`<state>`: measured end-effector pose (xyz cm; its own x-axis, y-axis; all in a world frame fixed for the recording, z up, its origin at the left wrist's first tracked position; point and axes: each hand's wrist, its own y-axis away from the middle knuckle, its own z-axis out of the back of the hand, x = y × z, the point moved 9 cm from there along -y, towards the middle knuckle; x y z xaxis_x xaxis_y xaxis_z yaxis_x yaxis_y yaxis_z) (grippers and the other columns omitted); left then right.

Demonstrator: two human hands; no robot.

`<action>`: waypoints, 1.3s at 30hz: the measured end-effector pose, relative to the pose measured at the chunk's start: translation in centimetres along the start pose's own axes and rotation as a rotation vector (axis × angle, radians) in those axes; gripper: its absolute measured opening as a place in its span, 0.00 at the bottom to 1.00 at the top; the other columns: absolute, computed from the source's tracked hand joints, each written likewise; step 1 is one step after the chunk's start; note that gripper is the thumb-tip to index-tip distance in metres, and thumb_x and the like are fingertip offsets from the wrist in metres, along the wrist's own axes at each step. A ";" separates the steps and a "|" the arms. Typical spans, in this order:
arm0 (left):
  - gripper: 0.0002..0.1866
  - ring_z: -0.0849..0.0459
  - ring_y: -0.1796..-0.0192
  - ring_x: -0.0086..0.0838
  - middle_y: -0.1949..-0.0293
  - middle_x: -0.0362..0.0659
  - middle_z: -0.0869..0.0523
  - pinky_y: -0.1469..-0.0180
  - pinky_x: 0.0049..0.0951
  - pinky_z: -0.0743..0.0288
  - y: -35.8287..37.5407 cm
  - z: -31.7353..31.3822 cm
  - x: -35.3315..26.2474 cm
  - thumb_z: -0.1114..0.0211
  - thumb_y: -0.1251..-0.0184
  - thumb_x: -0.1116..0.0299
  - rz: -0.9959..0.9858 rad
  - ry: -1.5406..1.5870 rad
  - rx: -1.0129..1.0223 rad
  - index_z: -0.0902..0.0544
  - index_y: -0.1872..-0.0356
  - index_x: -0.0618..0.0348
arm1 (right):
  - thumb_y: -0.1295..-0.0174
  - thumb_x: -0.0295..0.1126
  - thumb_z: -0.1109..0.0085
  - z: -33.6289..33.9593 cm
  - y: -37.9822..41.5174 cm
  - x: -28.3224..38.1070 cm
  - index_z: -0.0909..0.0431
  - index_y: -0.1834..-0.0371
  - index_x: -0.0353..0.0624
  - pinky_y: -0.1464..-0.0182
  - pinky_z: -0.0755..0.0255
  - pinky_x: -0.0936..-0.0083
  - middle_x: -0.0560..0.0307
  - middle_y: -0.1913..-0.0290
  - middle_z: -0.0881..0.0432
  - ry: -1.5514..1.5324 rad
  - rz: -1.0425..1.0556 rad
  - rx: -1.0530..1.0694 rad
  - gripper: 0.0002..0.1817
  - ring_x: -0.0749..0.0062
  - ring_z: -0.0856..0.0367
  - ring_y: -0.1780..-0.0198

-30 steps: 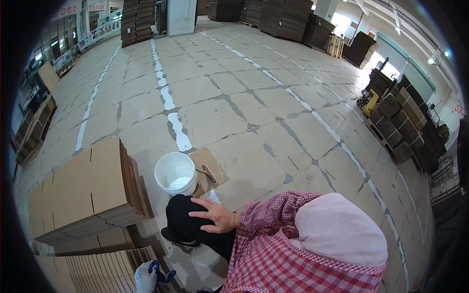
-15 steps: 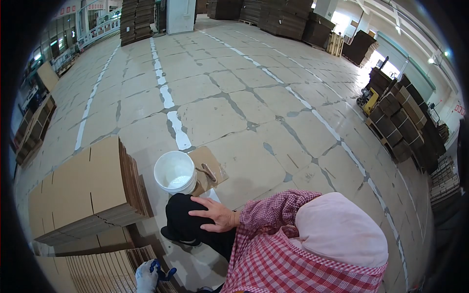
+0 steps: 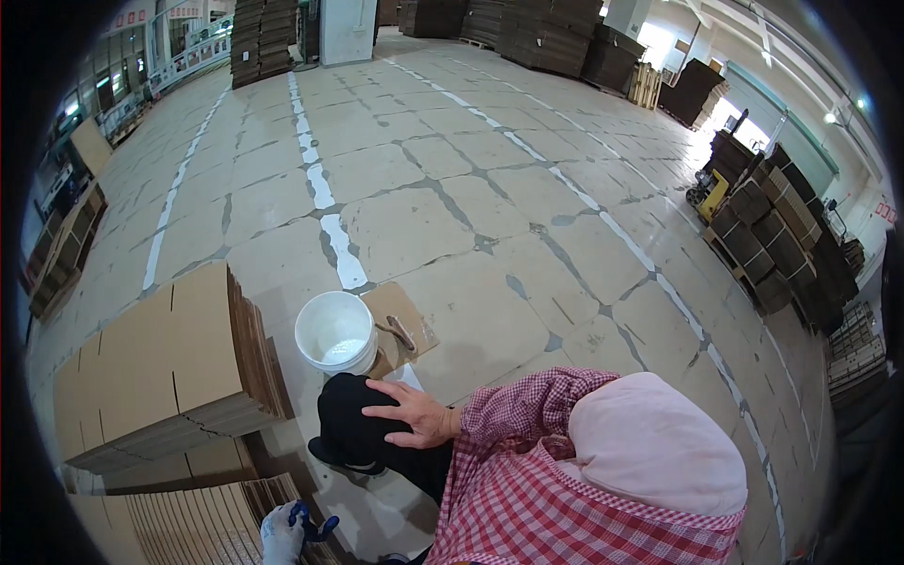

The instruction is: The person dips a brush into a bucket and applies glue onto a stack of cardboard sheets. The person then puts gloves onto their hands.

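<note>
My right hand (image 3: 414,413), bare, rests palm down on the black-trousered knee (image 3: 344,400), its fingers spread and holding nothing. At the bottom left is my left hand (image 3: 284,533), in a white glove with blue fingertips. It is beside the edge of a lower stack of cardboard strips (image 3: 188,520); its visible blue digits are apart, and no held thing shows. Above it stands a thick stack of flat brown cardboard (image 3: 155,353). A white bucket (image 3: 336,331) stands just beyond the knee.
A cardboard piece (image 3: 419,325) with a brown curved object on it lies beside the bucket. Checkered clothing (image 3: 584,508) and pale pink cloth (image 3: 659,443) fill the lower right. Farther off are a loaded pallet (image 3: 777,231), a yellow pallet jack (image 3: 716,193) and a white pillar (image 3: 347,33).
</note>
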<state>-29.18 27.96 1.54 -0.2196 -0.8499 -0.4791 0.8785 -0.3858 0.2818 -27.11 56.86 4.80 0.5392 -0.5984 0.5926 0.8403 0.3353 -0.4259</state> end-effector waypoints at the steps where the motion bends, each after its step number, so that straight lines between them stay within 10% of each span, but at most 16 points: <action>1: 0.12 0.20 0.54 0.43 0.57 0.51 0.18 0.48 0.32 0.28 0.0 0.0 0.0 0.42 0.40 0.68 0.000 0.000 0.000 0.18 0.58 0.62 | 0.50 0.35 0.40 0.0 0.0 0.0 0.38 0.37 0.54 0.39 0.42 0.55 0.39 0.33 0.49 -0.003 -0.005 0.004 0.33 0.42 0.41 0.38; 39: 0.12 0.19 0.56 0.43 0.58 0.51 0.18 0.50 0.32 0.27 0.0 -0.5 0.6 0.42 0.42 0.70 0.012 0.001 0.024 0.19 0.58 0.61 | 0.50 0.34 0.40 0.1 0.0 0.1 0.39 0.36 0.54 0.38 0.43 0.55 0.38 0.33 0.49 0.002 0.012 -0.002 0.34 0.42 0.42 0.38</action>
<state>-29.07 27.61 0.80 -0.2083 -0.8542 -0.4763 0.8708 -0.3837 0.3074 -27.10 56.85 4.91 0.5487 -0.5963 0.5860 0.8340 0.3408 -0.4340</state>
